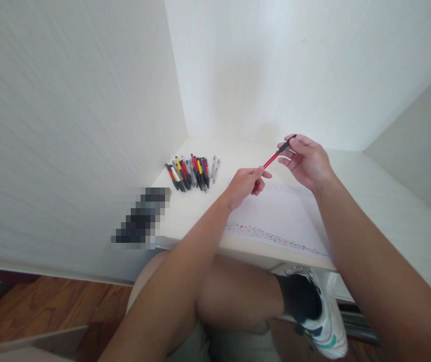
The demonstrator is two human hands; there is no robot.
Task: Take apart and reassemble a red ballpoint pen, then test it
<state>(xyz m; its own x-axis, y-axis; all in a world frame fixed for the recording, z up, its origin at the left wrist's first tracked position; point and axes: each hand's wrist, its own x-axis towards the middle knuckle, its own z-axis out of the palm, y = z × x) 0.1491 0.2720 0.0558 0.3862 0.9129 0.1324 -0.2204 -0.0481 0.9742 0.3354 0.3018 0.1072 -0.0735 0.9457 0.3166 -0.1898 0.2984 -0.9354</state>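
A red pen [271,160] with a black grip end is raised at a slant over the white shelf. My left hand [246,185] pinches its lower red end between thumb and fingers. At the upper black end, my right hand [309,160] has its thumb and a finger closed on the pen, the other fingers loosely spread. Beneath both hands lies a white sheet of paper [276,216] with small coloured marks along its near and far edges. To the left rests a pile of pens [189,173] in red, yellow, black, white and clear plastic.
A pixelated dark object [140,218] lies at the shelf's left front. White panels [268,65] rise behind and on both sides of the shelf. Below its front edge are my bent leg [238,286] and a white sneaker [326,311], above a wooden floor [49,311].
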